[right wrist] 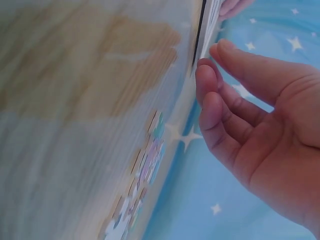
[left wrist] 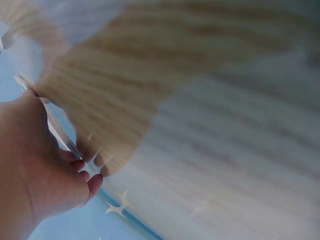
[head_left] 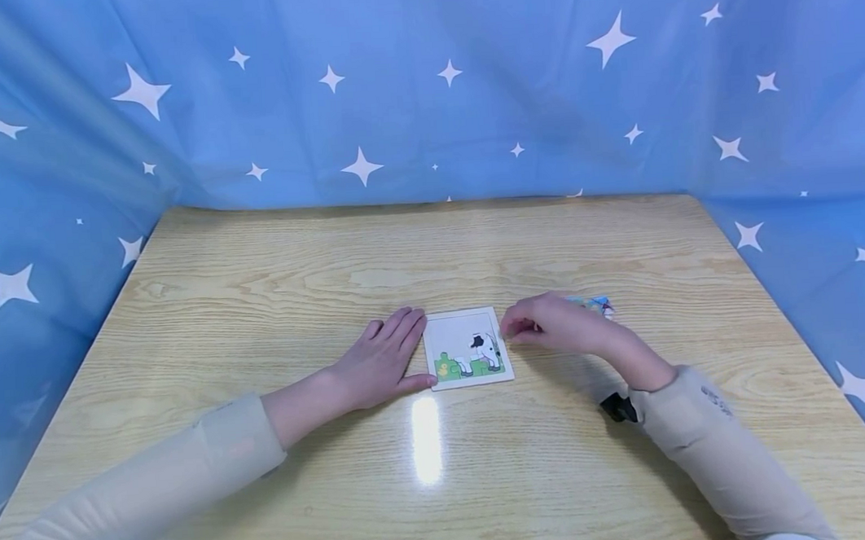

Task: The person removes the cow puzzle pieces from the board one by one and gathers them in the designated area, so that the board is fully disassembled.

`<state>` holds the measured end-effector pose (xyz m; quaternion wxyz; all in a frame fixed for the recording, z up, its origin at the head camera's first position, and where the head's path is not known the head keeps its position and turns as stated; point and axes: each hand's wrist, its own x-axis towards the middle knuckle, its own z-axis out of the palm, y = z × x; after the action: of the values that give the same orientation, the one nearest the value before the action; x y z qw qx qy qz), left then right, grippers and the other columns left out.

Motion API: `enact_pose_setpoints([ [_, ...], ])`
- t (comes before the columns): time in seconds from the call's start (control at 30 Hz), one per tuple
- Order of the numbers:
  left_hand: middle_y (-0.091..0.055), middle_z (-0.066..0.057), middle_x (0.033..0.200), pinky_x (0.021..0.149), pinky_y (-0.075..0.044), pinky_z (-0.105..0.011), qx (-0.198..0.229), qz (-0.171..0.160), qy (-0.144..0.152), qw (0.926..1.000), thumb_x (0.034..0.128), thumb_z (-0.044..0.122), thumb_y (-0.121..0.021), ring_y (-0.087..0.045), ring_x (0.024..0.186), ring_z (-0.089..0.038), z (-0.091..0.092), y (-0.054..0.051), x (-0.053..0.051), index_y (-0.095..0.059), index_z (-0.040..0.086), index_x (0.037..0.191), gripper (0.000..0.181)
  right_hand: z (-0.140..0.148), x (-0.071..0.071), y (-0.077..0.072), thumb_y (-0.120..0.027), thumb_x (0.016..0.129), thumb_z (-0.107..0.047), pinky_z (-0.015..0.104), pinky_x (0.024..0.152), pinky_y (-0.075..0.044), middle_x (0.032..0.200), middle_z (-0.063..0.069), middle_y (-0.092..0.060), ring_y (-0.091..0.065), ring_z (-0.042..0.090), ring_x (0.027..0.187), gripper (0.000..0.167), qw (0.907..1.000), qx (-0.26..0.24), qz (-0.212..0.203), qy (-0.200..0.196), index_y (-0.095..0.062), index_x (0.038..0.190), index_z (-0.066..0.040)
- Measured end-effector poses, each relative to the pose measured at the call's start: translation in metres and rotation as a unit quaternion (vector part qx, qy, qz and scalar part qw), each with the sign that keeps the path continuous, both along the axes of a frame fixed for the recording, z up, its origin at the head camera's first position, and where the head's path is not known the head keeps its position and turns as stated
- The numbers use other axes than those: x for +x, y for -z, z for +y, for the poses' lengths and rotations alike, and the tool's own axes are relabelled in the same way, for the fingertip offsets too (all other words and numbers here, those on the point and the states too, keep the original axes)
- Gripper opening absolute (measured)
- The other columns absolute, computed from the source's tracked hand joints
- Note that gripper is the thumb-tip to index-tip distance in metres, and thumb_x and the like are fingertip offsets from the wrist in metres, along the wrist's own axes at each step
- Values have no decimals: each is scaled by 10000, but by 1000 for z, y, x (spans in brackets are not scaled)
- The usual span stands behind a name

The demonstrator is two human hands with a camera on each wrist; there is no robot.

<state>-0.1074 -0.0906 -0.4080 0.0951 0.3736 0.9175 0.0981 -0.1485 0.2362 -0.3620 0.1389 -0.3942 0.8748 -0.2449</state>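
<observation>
A square jigsaw puzzle board [head_left: 463, 327] with a pale frame lies on the table in the head view. Joined pieces showing a cow, a duck and green grass [head_left: 481, 364] fill its lower part; the upper part is bare. My left hand [head_left: 384, 358] lies against the board's left side, thumb and fingers spread along the edge. Just off the right edge is my right hand [head_left: 556, 322], its fingers loosely bent. In the right wrist view no piece shows between those fingers. Loose puzzle pieces [right wrist: 150, 157] lie beside the right hand, which partly hides them in the head view.
The wood-grain table [head_left: 293, 269] extends around the board. A blue curtain with white stars [head_left: 409, 100] hangs behind it and along both sides. A dark object [head_left: 619, 408] sits at the right wrist, by the beige sleeve [head_left: 713, 443].
</observation>
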Motion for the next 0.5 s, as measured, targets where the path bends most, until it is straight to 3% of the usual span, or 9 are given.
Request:
enact_pose_setpoints([
  [0.17, -254, -288, 1777, 1242, -335, -642, 31, 0, 3, 10000, 1122, 549, -568, -236, 1652, -460, 0, 0, 1, -273, -131, 1681, 928, -7, 1, 0, -771, 1003, 39, 292, 723, -512, 903, -57, -679, -531, 62, 772, 92, 9999, 38, -149, 19, -781, 1043, -44],
  [0.5, -281, -290, 1766, 1230, -350, -640, 102, 79, -5, 9999, 1119, 540, -579, -262, 1641, -461, -1, 1, 0, -286, -134, 1675, 921, -20, -2, -1, -785, 1001, 24, 328, 768, -577, 959, -26, -716, -639, 89, 836, 107, 9996, 155, -213, -107, -776, 1084, -44],
])
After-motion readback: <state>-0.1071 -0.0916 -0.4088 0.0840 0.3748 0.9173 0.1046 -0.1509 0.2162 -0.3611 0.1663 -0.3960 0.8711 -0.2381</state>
